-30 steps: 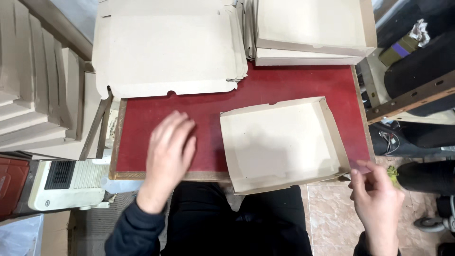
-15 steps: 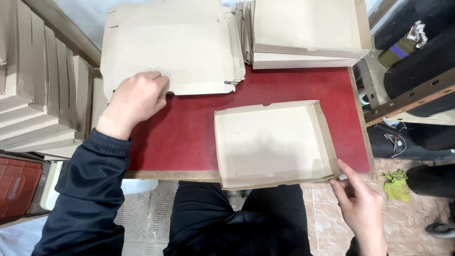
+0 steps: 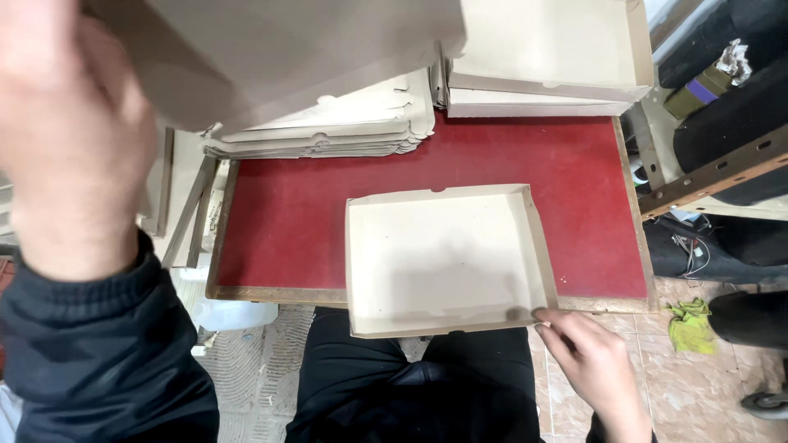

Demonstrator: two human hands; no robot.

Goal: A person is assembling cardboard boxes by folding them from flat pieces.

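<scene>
Item: flat sheet of pale brown die-cut cardboard, raised in my left hand close under the camera, above the stack it belongs to. The hand is blurred and near; my fingers look curled at the sheet's left edge, but I cannot tell how tightly they close on it. I judge the sheet light, thin and stiff along its creases yet floppy across its span, best taken at an edge or corner, since the middle would bow.

Item: folded tray of the same pale brown cardboard, shallow and rectangular with low upright walls. It sits on the red table top with its near edge hanging past the table rim over my lap. My right hand has thumb and forefinger pinching its near right corner. Likely light, matte, easily dented at the walls.

Item: stack of flat notched cardboard blanks, far left of the table.

Item: pile of finished cardboard trays, far right corner.

Item: small table with dull red top and worn wooden rim.
</scene>
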